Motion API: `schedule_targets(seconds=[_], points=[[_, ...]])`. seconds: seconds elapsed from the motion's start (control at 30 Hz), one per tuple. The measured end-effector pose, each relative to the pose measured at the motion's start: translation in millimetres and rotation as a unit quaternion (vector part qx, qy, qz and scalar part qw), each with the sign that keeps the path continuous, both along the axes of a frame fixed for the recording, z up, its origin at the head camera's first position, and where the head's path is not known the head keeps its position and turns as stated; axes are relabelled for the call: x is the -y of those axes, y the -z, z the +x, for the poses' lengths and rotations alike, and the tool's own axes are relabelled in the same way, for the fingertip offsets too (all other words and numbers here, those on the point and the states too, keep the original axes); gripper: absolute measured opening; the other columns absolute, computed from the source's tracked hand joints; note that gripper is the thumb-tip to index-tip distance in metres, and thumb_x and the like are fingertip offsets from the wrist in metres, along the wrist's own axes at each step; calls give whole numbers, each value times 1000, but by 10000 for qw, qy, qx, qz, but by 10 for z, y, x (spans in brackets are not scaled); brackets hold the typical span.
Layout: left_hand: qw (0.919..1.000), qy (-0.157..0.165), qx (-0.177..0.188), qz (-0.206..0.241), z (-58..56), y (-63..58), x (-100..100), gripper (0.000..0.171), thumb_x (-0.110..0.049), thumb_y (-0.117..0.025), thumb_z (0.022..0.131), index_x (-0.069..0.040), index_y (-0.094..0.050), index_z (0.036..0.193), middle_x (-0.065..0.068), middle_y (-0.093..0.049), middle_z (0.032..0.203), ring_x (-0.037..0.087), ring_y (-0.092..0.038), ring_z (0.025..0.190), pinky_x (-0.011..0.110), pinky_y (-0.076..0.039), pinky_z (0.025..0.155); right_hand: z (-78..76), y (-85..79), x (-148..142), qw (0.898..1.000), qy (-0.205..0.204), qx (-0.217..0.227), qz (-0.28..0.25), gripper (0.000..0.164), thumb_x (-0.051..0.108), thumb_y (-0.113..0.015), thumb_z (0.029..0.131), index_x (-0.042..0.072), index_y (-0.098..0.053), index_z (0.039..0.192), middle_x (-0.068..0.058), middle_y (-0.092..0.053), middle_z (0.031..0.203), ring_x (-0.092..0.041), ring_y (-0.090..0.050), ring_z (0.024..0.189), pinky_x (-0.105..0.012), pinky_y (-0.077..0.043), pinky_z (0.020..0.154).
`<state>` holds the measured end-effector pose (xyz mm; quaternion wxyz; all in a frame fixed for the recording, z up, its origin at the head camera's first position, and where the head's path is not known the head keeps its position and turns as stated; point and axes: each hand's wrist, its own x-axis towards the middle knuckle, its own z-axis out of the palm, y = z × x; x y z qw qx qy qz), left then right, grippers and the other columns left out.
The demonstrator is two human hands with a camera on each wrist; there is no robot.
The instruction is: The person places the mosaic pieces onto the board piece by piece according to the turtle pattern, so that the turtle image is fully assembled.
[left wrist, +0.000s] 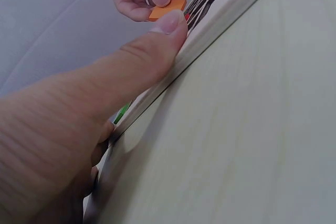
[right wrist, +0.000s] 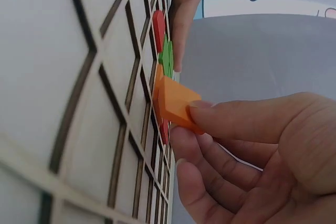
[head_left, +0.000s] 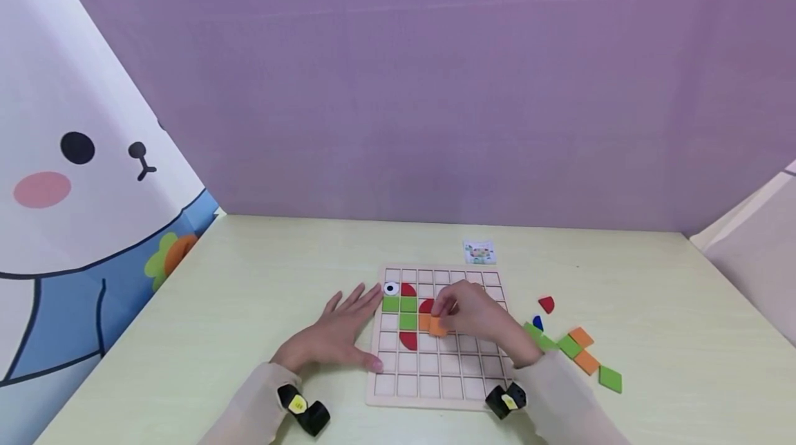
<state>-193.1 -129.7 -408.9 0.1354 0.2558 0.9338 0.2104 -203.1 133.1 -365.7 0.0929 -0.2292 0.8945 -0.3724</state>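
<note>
My right hand (head_left: 469,310) pinches an orange square tile (right wrist: 176,100) between thumb and fingers, close over the wooden grid board (head_left: 429,386). Another orange tile (head_left: 424,322) lies in a cell just left of it. Green square tiles (head_left: 408,321), red quarter-round tiles (head_left: 408,341) and a white eye tile (head_left: 390,288) fill cells on the board's left side. With fingers spread, my left hand (head_left: 332,338) rests at the board's left edge, its thumb (left wrist: 170,30) on the rim. In the right wrist view the held tile partly hides the laid ones.
Right of the board lie loose pieces: orange tiles (head_left: 586,362), green tiles (head_left: 611,379), a red quarter-round (head_left: 546,304) and a blue piece (head_left: 537,323). A small picture card (head_left: 479,251) sits behind the board. A purple panel (head_left: 435,106) stands at the table's back.
</note>
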Motion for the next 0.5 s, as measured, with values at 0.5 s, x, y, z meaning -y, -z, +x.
schedule_targets(seconds=[0.5], points=[[10000, 15, -42, 5, 2, 15, 11, 114, -68, -68, 70, -15, -12, 154, 0, -7, 162, 29, 3, 149, 59, 3, 116, 76, 56, 167, 9997, 99, 233, 56, 15, -6, -68, 78, 9, -68, 78, 2, -63, 78, -15, -54, 72, -28, -47, 66]])
